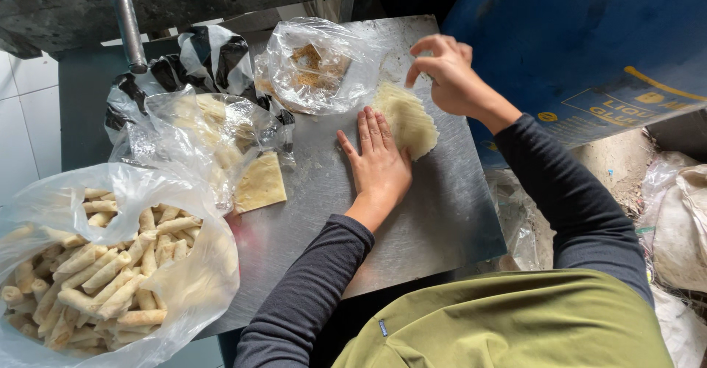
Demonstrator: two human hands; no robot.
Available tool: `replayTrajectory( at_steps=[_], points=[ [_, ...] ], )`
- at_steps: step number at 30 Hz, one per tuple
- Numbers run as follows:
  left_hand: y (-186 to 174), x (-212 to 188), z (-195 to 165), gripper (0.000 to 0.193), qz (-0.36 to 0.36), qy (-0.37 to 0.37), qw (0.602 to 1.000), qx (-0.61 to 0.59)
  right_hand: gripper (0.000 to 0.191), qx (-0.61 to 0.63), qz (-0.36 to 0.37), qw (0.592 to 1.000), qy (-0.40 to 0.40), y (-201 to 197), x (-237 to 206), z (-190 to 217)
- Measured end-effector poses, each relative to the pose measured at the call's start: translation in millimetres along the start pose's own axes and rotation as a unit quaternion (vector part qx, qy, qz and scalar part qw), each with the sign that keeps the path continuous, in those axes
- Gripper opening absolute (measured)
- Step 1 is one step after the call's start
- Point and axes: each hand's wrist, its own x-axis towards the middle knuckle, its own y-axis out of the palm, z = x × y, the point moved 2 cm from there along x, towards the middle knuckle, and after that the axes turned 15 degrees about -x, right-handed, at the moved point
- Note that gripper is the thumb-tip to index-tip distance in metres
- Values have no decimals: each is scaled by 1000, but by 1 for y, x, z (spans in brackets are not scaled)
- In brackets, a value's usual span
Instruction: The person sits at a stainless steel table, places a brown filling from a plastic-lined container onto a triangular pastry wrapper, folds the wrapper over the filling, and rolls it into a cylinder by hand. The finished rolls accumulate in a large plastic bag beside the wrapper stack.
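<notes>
— What is the work surface like?

— A bare metal desk (pixel 412 228), dull grey and smeared, set against a blue panel (pixel 574 37) beyond the right hand (pixel 448 73). White wall tiles (pixel 22 118) show far out past the left hand (pixel 377 165).

— And the hands?

— The left hand lies flat, fingers pressed together, its fingertips touching the edge of a pale round wrapper (pixel 406 121). The right hand, above the wrapper's far edge, has its fingers curled and loosely spread (whether it pinches the wrapper I cannot tell).

— Around them?

— Just beyond the left hand, a clear bag of brownish filling (pixel 313 70). Further left, a square wrapper (pixel 259 184), then a big bag of finished rolls (pixel 96 265).
</notes>
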Motion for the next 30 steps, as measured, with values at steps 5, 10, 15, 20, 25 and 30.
replayTrajectory(
  at_steps=[5, 10, 15, 20, 25, 30],
  points=[
    [-3, 0, -2, 83, 1, 1, 1000, 11, 79, 138, 31, 990, 10, 16, -18, 16],
    [-4, -1, -2, 81, 5, 1, 1000, 10, 82, -148, -76, 981, -104, 15, -37, 14],
    [-1, 0, -2, 82, -8, 1, 1000, -7, 72, -562, -213, 778, -184, 8, -32, 5],
    [-1, 0, -1, 81, -3, 3, 1000, 5, 94, -436, -150, 865, -196, -3, -34, 6],
    [-3, 0, -2, 83, 6, 0, 1000, 9, 91, -391, -97, 892, -203, -1, -28, 11],
    [-3, 0, -1, 84, -2, 2, 1000, 9, 87, -340, -67, 919, -186, 6, -3, 1]
  ],
)
